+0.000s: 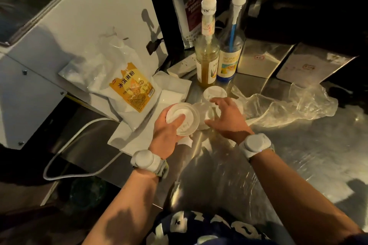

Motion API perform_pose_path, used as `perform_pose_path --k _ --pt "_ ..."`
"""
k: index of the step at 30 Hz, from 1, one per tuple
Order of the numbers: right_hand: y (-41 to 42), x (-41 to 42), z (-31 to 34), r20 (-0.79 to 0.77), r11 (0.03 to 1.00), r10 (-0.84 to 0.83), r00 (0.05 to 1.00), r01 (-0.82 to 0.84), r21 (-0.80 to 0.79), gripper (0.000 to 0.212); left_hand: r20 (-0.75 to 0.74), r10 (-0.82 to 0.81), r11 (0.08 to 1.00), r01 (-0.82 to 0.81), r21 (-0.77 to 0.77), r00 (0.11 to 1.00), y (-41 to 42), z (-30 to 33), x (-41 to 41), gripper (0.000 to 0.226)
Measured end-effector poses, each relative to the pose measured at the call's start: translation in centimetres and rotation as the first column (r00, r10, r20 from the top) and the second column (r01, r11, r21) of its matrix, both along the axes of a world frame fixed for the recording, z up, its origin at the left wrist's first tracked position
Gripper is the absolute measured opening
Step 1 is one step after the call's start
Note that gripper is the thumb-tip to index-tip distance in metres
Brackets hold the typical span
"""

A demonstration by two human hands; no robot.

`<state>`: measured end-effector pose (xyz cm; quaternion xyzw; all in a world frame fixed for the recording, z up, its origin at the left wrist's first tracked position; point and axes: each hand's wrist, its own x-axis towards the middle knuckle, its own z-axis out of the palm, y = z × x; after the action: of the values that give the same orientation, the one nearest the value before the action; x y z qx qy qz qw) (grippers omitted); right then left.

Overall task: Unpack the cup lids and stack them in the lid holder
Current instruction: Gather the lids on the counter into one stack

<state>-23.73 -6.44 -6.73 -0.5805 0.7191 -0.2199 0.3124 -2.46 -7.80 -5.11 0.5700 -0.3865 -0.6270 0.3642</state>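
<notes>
Left hand (169,125) grips white lids (182,119), right hand (227,119) spread loose; powder bag (127,85) reads "冰淇淋粉".

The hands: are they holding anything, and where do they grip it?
The left hand grips a stack of white lids around its rim, thumb across the top. The right hand rests on more lids; its grip cannot be told.

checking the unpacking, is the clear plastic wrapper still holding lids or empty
Looks empty: the clear plastic wrapper lies flat and crumpled on the steel counter, no lids visible inside.
</notes>
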Motion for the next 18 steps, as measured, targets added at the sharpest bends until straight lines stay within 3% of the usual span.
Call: perform_pose_path --k 3,7,13,18 --pt "-1.0 1.0 -0.4 -0.144 0.989 0.145 0.979 -0.142 0.032 0.092 -0.054 0.060 0.998 -0.059 0.010 0.997 -0.9 0.0 0.0 0.047" --pt "-1.6 2.4 -1.4 -0.307 0.961 0.273 0.912 -0.272 0.047 0.104 -0.014 0.076 0.997 -0.076 -0.014 0.997 -1.7 0.4 0.1 0.043" --pt "-1.6 3.5 -2.9 -0.329 0.951 0.301 0.895 -0.308 0.032 0.101 -0.111 0.143 0.987 -0.134 0.088 0.983 -2.4 0.4 0.1 0.036" --pt "-1.8 3.4 -3.1 -0.225 0.951 0.307 0.924 -0.295 0.088 0.098 -0.123 0.196 0.974 -0.179 0.136 0.973 -2.5 0.2 0.3 0.031"
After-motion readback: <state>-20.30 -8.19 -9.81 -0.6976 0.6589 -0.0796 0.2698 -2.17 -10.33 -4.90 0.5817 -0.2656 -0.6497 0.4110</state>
